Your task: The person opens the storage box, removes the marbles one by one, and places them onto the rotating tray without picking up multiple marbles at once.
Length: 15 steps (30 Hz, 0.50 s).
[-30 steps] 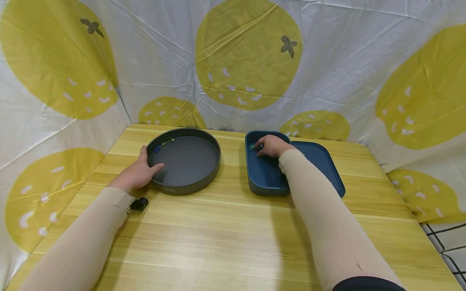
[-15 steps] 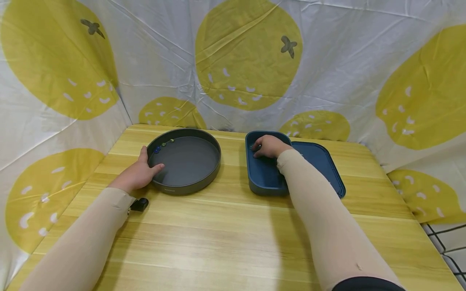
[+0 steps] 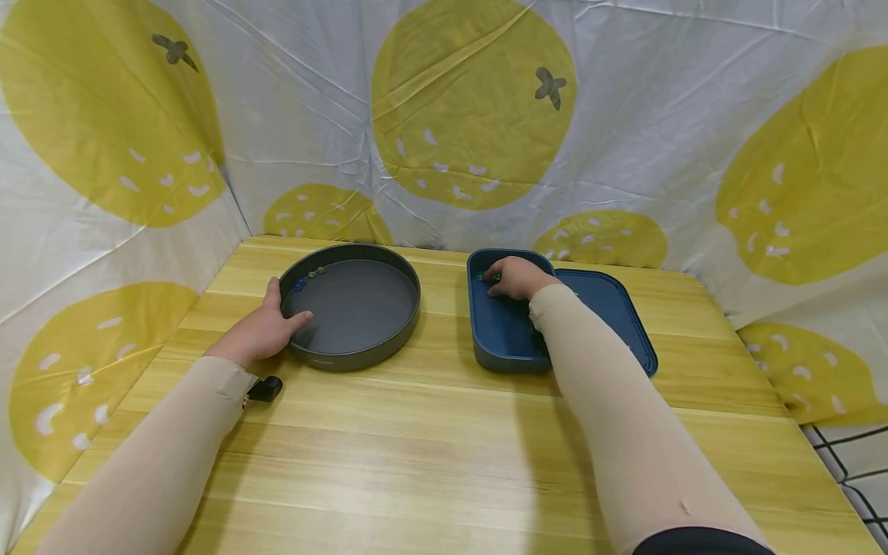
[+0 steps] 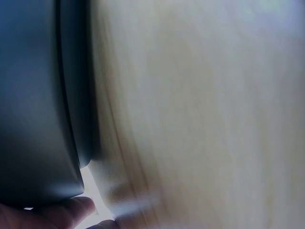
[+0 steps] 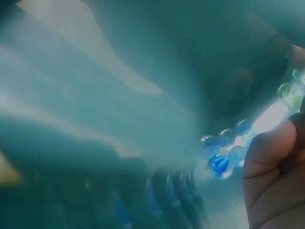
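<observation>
- So the right hand (image 3: 515, 278) is down inside the blue box (image 3: 512, 335), shifted a touch toward its right side since half a second ago, and marbles (image 3: 480, 277) show by its fingertips.
- Left of the box, in the dark round pan (image 3: 368, 308), one of the green marbles (image 3: 321, 270) has closed up on its neighbour; the blue marbles (image 3: 299, 284) look about the same.
- Left hand (image 3: 260, 331) hasn't budged: it grips the pan's rim on the side farthest from the box, thumb inside.
- Can't tell whether the right fingers pinch a marble (the right wrist view is hazy, and the thumb blocks things).
- The lid (image 3: 610, 308) sits right of the box, partly covered by the box and the right sleeve (image 3: 624, 416).
- Wooden tabletop (image 3: 430, 447) runs between box and pan and widely in front of the box; the patterned cloth (image 3: 472, 100) stands close behind it.
</observation>
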### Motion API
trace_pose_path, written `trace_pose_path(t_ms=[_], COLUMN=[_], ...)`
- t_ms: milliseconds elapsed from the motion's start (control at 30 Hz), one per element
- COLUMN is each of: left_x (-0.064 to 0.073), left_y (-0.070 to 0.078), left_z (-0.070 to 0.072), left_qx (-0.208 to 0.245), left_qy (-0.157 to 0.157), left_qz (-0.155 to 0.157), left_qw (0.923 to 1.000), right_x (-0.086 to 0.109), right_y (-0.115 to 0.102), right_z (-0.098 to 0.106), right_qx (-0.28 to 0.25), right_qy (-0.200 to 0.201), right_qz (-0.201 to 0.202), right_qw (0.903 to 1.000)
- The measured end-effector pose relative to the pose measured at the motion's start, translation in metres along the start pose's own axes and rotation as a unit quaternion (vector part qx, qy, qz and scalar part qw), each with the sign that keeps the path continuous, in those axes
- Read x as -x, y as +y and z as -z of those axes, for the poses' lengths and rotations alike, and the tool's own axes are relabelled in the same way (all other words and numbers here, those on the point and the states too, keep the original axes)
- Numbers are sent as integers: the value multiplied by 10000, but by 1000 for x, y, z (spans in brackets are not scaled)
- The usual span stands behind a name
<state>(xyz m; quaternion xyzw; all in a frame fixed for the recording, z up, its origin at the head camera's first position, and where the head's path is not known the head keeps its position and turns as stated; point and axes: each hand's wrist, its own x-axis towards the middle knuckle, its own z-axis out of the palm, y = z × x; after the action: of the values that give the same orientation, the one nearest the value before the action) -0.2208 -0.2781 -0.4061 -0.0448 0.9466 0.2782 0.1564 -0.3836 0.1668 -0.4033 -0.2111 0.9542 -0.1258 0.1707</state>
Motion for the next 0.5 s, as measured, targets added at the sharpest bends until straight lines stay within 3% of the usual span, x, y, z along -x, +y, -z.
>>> trace_pose_path(t_ms=[300,500], left_x=[0,1], left_y=[1,1], left_z=[0,1], left_qx=[32,31], left_qy=[-11,-8], left_qz=[0,-5], left_qw=[10000,10000], right_x=[-1,-2], right_y=[-6,-10], right_z=[0,-1], right_qx=[13,26], right_qy=[-183,-276], right_qz=[47,359], right_qw=[9998,9990])
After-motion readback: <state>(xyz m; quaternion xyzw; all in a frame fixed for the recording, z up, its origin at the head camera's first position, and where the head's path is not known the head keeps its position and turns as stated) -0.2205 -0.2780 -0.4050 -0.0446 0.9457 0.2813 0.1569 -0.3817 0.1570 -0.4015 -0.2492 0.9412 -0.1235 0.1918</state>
